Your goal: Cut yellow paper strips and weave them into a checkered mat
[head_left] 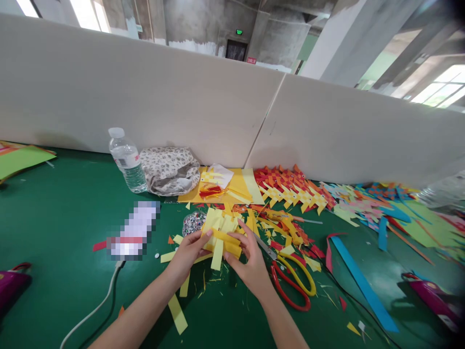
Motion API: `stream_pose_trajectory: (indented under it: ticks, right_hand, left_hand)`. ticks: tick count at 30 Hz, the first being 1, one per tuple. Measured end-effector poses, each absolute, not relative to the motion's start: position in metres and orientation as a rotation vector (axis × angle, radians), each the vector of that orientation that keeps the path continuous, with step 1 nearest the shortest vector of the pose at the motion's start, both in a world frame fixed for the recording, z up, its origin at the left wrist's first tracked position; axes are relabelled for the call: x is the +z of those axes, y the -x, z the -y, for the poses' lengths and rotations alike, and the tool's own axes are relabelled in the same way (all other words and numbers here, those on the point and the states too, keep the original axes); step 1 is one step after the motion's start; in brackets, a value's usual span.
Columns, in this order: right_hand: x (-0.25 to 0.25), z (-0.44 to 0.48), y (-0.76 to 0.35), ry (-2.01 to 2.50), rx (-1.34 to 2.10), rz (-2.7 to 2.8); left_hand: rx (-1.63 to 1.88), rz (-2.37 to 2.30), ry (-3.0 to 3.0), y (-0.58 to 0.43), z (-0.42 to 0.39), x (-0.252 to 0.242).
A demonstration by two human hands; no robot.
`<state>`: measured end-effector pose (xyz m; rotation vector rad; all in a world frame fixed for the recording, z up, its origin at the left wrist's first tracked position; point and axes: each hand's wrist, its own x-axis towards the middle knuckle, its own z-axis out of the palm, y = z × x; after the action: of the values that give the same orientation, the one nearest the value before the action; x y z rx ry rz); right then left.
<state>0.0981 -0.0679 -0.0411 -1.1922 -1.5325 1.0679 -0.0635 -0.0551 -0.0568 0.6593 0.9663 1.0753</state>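
Note:
Between my hands is a piece of woven paper strips point(225, 236), pale yellow crossed with deeper yellow, one pale strip hanging down its front. My left hand point(192, 251) pinches the left edge, thumb on top. At the right edge, my right hand point(249, 257) grips the same piece with its thumb below and its index finger raised along the side. Scissors point(290, 278) with one red and one yellow handle lie just right of my right hand. Behind the left hand sits a clear container of googly eyes point(193, 223). Loose pale strips point(178, 314) lie below the woven piece.
A hot glue gun point(285, 220) rests among paper scraps. Finished woven paper fish point(290, 186) line the white partition point(163, 97). To the left are a water bottle point(127, 162), a patterned cloth bag point(170, 169) and a phone point(134, 230) on a cable. A blue strip point(363, 283) lies right.

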Motion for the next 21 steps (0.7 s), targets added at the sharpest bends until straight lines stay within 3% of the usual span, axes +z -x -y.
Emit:
stream_pose_trajectory:
  ticks: [10,21]
  right_hand:
    - [-0.0475,0.0650,-0.0935,1.319,0.917,1.458]
    - [-0.0470,0.0611,-0.0976,1.265,1.018,1.406]
  left_hand:
    - [1.001,-1.004,-0.725,0.0609,0.0585,-0.0542]
    - [0.973,-0.990,-0.717,0.0600,0.0595,-0.0553]
